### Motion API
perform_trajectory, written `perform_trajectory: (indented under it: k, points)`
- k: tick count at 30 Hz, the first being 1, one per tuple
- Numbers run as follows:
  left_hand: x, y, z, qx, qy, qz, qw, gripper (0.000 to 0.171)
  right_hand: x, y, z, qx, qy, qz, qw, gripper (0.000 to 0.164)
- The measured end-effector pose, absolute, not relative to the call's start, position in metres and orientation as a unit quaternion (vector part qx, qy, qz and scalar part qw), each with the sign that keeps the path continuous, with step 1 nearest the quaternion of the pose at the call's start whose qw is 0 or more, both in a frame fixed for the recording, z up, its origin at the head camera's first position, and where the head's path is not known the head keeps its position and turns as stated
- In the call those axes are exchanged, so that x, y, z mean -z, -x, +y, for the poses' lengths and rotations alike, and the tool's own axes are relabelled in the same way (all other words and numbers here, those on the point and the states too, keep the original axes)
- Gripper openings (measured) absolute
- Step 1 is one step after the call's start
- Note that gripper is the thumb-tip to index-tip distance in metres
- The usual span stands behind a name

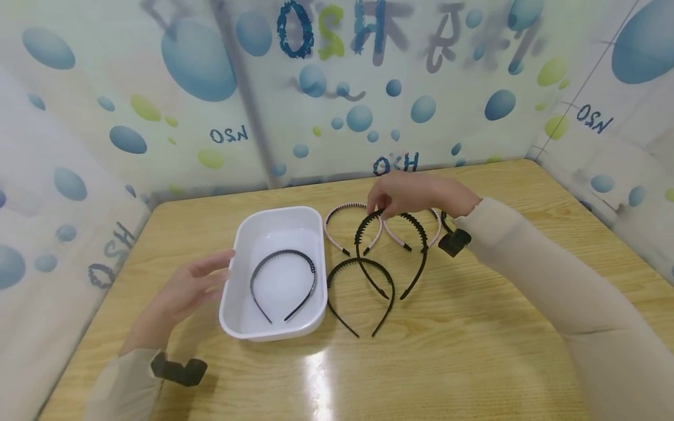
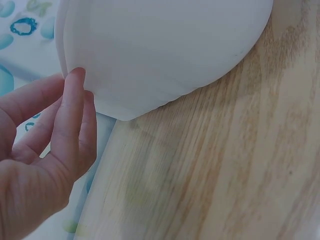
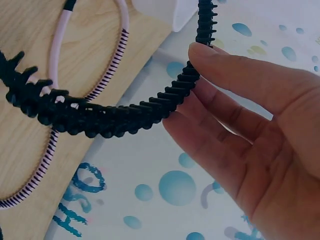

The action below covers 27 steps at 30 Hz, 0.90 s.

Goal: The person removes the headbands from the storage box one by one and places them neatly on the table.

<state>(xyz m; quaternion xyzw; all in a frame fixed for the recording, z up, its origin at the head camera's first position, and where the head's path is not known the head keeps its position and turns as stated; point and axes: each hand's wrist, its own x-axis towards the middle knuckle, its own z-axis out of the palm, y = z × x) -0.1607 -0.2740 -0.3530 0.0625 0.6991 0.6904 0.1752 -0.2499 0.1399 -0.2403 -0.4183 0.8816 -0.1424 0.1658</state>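
High over the table, my right hand (image 1: 402,193) pinches a black toothed headband (image 1: 421,231) at the top of its arch, its ends hanging down. The right wrist view shows the thumb and fingers on that band (image 3: 115,117). At the left side of a white plastic bin (image 1: 229,304), my left hand (image 1: 192,286) touches the wall with fairly straight fingers; in the left wrist view its fingertips (image 2: 76,75) rest near the rim. Inside the bin lies a thin dark headband (image 1: 284,252). Another black headband (image 1: 387,272) lies just right of the bin, partly behind the held one.
Two pink headbands (image 1: 327,231) (image 1: 438,222) with dark teeth lie farther back on the wooden table (image 1: 447,351). A further black headband (image 1: 444,219) is mostly hidden behind the right wrist. A patterned curtain (image 1: 316,117) hangs along the table's back edge.
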Motion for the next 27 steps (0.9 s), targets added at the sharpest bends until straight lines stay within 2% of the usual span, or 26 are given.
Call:
perform_trajectory:
  k: [7,14,27]
  points:
    - [0.353,0.162,-0.275,-0.686,-0.056,0.704,0.175,0.033,0.256,0.249,0.151,0.151,0.423,0.879,0.160,0.021]
    - [0.354,0.162,-0.275,-0.687,-0.054,0.703,0.176,0.034,0.270,0.249,0.165,0.167,0.410,0.878,0.185,0.022]
    - [0.355,0.163,-0.275,-0.688,-0.056,0.701,0.176,0.034,0.290,0.244,0.183,0.152,0.400,0.882,0.196,0.020]
